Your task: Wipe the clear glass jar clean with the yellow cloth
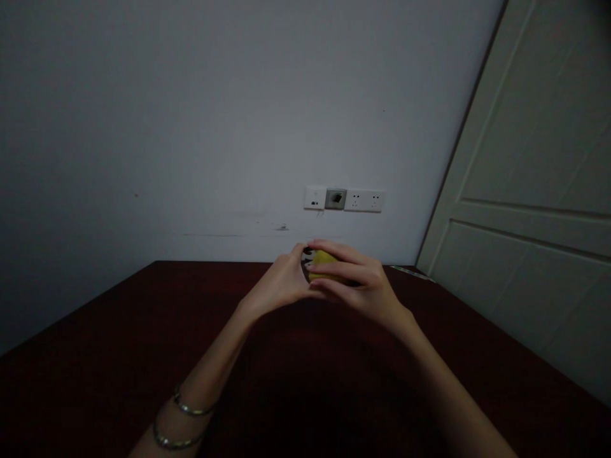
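Note:
Both my hands meet around a small yellow object (pixel 324 257) in the head view, above the far part of the dark red table. A dark-and-white patterned part shows at its left side, but its kind is not clear. My right hand (pixel 366 280) is closed on it, with fingers across its front and top. My left hand (pixel 286 280) curves around the left side, its thumb and fingers bent toward the same object. The left fingertips are mostly hidden behind the object and the right hand. Two silver bangles (pixel 179 443) circle my left forearm.
The dark red table (pixel 143 331) reaches back to a pale wall (pixel 214 127). A row of wall sockets (pixel 365 201) sits just above the hands. At the right stands a pale panelled door (pixel 534 178). A thin flat strip (pixel 411 273) lies at the table's back right edge.

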Motion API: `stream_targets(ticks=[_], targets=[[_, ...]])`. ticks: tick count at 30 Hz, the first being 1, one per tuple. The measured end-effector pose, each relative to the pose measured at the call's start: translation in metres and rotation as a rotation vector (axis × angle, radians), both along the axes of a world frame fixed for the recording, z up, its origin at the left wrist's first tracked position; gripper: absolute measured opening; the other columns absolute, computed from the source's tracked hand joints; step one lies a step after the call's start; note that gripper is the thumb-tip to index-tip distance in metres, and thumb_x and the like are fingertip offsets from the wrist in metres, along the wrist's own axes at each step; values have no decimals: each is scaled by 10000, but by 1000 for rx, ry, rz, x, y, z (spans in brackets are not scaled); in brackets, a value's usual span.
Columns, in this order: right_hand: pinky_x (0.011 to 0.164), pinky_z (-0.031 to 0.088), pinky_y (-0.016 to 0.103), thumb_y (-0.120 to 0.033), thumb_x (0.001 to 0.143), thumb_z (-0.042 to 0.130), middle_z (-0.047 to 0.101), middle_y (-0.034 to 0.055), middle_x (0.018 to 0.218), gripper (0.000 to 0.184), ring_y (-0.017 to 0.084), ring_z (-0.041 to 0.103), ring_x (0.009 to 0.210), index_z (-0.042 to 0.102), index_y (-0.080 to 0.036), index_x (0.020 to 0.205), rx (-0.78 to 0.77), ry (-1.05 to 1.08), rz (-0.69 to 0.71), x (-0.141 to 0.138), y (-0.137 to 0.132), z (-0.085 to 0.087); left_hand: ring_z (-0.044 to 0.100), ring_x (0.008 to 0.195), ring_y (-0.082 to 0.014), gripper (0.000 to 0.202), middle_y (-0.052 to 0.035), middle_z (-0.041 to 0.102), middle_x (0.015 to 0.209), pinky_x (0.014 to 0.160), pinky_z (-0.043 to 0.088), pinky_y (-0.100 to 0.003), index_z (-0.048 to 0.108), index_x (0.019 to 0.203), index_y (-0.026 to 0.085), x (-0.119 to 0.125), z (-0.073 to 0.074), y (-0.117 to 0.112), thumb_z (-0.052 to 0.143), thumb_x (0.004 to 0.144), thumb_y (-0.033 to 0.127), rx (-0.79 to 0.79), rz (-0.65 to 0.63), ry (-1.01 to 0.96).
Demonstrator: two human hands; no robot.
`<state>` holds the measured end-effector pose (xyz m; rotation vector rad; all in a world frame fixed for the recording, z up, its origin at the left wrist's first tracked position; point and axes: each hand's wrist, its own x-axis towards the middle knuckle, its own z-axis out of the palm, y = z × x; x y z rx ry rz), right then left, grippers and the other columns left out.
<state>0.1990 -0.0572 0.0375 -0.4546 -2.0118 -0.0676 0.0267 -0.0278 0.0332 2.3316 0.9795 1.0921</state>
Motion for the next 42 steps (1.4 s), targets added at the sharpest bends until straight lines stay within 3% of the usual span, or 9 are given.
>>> stream_targets(ticks=[5, 9, 12, 16, 19, 25, 32, 38, 42], targets=[[961, 486, 420, -203, 795, 661, 655, 67, 1198, 170, 213, 617, 1093, 725, -251, 945, -15, 207, -24, -10, -3, -2, 638, 876, -259, 761, -95, 661, 1005, 714, 512, -367, 476, 1192, 153, 0, 5, -5, 797, 557, 424, -12, -34, -4], [949, 483, 414, -285, 809, 646, 703, 48, 1084, 111, 209, 644, 1028, 724, -244, 877, -245, 540, -24, -13, 2, -1, 609, 971, -270, 873, -97, 642, 1067, 831, 499, -408, 498, 1183, 162, 2, 8, -10, 858, 441, 448, -53, -119, -59], [957, 474, 418, -381, 850, 576, 705, 47, 1077, 204, 215, 639, 1031, 718, -236, 867, -430, 619, 55, -8, 5, 2, 611, 919, -235, 801, -80, 637, 1043, 763, 524, -360, 523, 1129, 166, 4, 8, -10, 866, 448, 413, -163, -235, -141], [1022, 417, 437, -465, 906, 416, 616, 21, 1256, 352, 226, 575, 1144, 693, -268, 994, -495, 503, 219, 3, 7, 3, 584, 657, -143, 754, -62, 622, 915, 462, 478, -227, 488, 1121, 151, 6, 8, -7, 846, 499, 383, -400, -383, -249], [1087, 335, 460, -530, 903, 343, 538, 9, 1348, 438, 247, 462, 1272, 644, -293, 1116, -440, 337, 251, 12, 5, 3, 527, 537, -91, 703, -28, 596, 797, 411, 462, -208, 494, 1070, 133, 6, 7, -3, 827, 522, 420, -464, -440, -317], [1128, 262, 484, -400, 710, 720, 363, 43, 1467, 716, 270, 320, 1362, 406, -331, 1350, -217, 3, 41, 14, -5, 6, 535, 511, -92, 633, -15, 583, 703, 426, 482, -211, 528, 956, 122, 4, 6, 2, 773, 552, 544, -489, -505, -346], [1121, 282, 503, -336, 654, 780, 391, 70, 1430, 815, 265, 357, 1337, 371, -320, 1358, -168, 26, -49, 6, 1, -1, 576, 507, -112, 614, -31, 599, 713, 425, 515, -231, 535, 926, 117, 4, 3, 3, 722, 598, 601, -489, -478, -307], [1103, 313, 491, -292, 616, 793, 467, 57, 1377, 801, 264, 428, 1284, 433, -307, 1331, -243, 86, -41, 7, 5, -5, 647, 583, -182, 726, -78, 654, 742, 532, 551, -306, 505, 1094, 102, -6, -2, 13, 718, 609, 599, -549, -532, -114], [1058, 388, 483, -328, 566, 816, 519, 74, 1351, 814, 275, 517, 1211, 477, -271, 1304, -534, 299, 63, 4, 9, -7, 646, 969, -276, 916, -156, 633, 1105, 853, 519, -432, 392, 1314, 149, -12, -1, 16, 823, 551, 416, -448, -507, -89]])
